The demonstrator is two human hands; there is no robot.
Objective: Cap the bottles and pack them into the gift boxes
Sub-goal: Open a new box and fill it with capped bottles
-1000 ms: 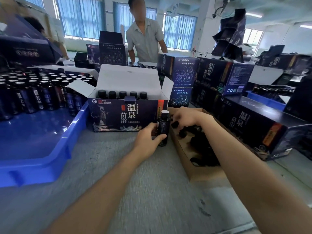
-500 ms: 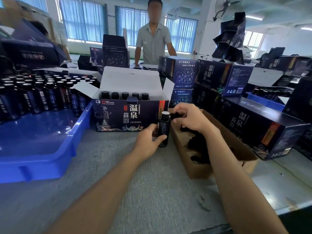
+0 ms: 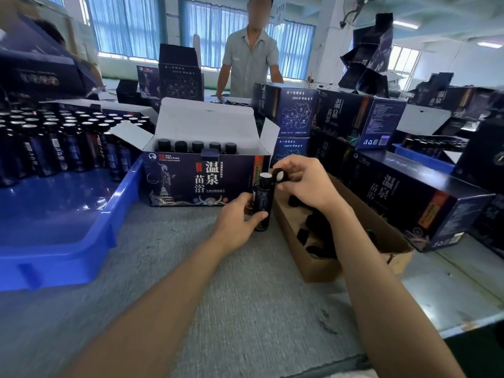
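Standing upright on the table (image 3: 245, 309) before the open gift box (image 3: 201, 181), the bottle (image 3: 262, 199) is gripped by the left hand (image 3: 234, 225); a cap (image 3: 281, 175), pinched by the right hand (image 3: 305, 181), should be squared over the mouth before twisting.

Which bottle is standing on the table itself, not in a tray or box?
The uncapped bottle the left hand grips; the others sit in trays or the gift box.
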